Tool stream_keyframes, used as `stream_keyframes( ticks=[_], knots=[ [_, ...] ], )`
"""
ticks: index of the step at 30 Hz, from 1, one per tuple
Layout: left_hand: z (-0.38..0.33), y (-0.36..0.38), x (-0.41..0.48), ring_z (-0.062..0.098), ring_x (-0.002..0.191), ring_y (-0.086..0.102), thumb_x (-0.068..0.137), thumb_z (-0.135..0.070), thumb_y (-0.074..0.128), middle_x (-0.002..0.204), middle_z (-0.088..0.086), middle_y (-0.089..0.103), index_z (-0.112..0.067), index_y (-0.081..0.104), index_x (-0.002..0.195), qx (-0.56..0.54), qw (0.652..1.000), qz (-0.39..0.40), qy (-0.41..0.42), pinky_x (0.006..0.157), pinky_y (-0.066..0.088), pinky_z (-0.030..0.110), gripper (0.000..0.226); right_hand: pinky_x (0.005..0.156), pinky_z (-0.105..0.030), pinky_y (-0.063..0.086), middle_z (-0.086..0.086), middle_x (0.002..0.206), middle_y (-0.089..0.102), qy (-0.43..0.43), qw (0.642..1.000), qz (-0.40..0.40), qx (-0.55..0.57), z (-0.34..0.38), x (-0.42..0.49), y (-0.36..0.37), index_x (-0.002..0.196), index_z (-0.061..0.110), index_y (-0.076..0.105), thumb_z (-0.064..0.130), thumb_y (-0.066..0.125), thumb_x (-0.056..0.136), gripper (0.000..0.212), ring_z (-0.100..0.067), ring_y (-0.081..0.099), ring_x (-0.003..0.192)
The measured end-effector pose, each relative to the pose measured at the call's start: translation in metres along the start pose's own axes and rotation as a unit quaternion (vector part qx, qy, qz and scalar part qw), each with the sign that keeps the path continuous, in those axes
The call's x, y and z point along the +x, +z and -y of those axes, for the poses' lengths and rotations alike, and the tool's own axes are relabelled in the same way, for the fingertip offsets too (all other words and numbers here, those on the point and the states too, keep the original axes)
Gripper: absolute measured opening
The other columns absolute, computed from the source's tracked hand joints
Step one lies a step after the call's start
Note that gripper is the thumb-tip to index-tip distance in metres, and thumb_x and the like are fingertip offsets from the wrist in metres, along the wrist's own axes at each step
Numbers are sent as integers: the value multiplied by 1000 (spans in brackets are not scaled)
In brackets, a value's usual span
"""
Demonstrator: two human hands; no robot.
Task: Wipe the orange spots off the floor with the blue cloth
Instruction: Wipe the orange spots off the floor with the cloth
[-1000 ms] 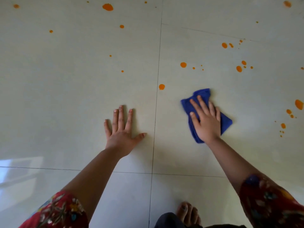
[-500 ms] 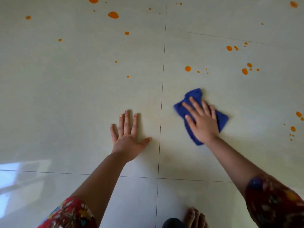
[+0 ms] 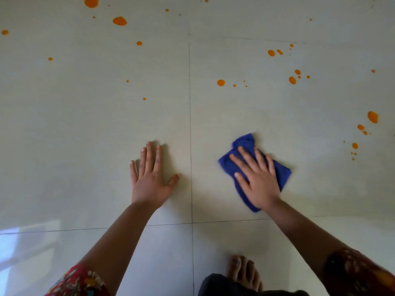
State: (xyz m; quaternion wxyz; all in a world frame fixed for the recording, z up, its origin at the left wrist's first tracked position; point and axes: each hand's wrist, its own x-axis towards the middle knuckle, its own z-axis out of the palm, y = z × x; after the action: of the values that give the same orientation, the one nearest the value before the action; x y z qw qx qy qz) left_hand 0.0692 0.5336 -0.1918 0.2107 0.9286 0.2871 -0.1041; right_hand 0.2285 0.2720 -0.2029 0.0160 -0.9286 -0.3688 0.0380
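The crumpled blue cloth (image 3: 243, 144) lies on the pale tiled floor (image 3: 85, 146), right of the vertical grout line. My right hand (image 3: 256, 178) presses flat on it with straight, spread fingers. Left of the grout line, my left hand (image 3: 149, 178) rests flat on bare tile, fingers straight. Several orange spots remain farther out: one round spot (image 3: 221, 82) ahead of the cloth, a cluster (image 3: 292, 80) to its right, a group (image 3: 373, 116) at the right edge, and larger blobs (image 3: 119, 20) at the top left.
My bare foot (image 3: 243, 272) stands on the tile at the bottom, beside dark fabric. A horizontal grout line (image 3: 213, 222) runs just behind my hands. A bright window reflection (image 3: 27, 244) lies on the floor at the lower left.
The orange spot near the grout line ahead of the cloth is gone after the cloth swept over it. My right hand has drawn the cloth back toward me. The view shifted slightly.
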Motion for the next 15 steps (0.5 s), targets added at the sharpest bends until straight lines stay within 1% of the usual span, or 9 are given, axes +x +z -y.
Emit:
stream_keyframes(
  ticks=[3,5,6,8,9,10,11,13,15],
  knots=[
    [-23,1,-6,11,146,-21,84,-67,11,157,-11,-27,-30,-17,151,9,998,-15,67,117,-13,38,82,114,-54,19,13,161,19,167,986,-10,19,-5,38,-2,150,41,27,52,18,97,54,-27,19,147],
    [-46,4,-9,10,147,-18,92,-61,21,158,-12,-24,-33,-14,152,-8,994,6,106,119,-9,34,74,115,-55,16,12,161,17,220,975,-17,39,11,47,-2,150,40,25,52,16,96,56,-27,15,148],
    [-56,7,-10,9,147,-17,95,-56,28,159,-12,-21,-34,-11,152,-21,993,17,117,119,-7,33,72,115,-55,16,11,161,18,199,979,-17,38,18,38,1,151,39,25,52,18,97,56,-27,15,148],
    [-69,13,-11,8,148,-14,98,-49,34,160,-11,-16,-34,-6,153,-30,990,28,137,119,-6,31,70,116,-53,18,11,161,19,86,996,-1,16,14,-6,6,151,39,25,50,22,99,53,-27,18,148],
    [-73,15,-10,9,148,-13,99,-48,35,161,-10,-15,-34,-4,153,-19,988,34,148,119,-6,31,68,115,-53,19,11,161,20,50,999,4,8,3,-29,6,151,39,26,50,23,100,52,-27,19,148],
    [-78,19,-10,9,148,-14,99,-48,34,161,-9,-16,-35,-4,153,-5,987,39,155,119,-6,31,67,115,-53,20,11,160,22,60,998,6,5,-16,-48,5,150,39,27,49,24,99,52,-27,21,147],
    [-78,22,-10,10,148,-15,99,-48,34,160,-8,-18,-36,-4,153,6,987,41,156,119,-7,32,67,114,-53,20,10,160,23,113,994,-2,7,-33,-57,5,150,39,29,50,25,98,53,-27,23,146],
    [-79,24,-12,10,147,-17,99,-47,36,160,-8,-20,-37,-4,153,11,988,47,149,118,-9,32,68,114,-54,18,9,160,22,270,963,-13,25,-66,-52,3,150,38,28,51,24,97,55,-29,23,146],
    [-78,25,-11,10,146,-19,98,-47,38,159,-8,-22,-38,-5,152,14,988,48,149,118,-9,32,70,116,-56,14,10,162,15,355,934,-15,32,-96,-19,-1,151,39,24,51,21,99,53,-29,16,148]
  ],
)
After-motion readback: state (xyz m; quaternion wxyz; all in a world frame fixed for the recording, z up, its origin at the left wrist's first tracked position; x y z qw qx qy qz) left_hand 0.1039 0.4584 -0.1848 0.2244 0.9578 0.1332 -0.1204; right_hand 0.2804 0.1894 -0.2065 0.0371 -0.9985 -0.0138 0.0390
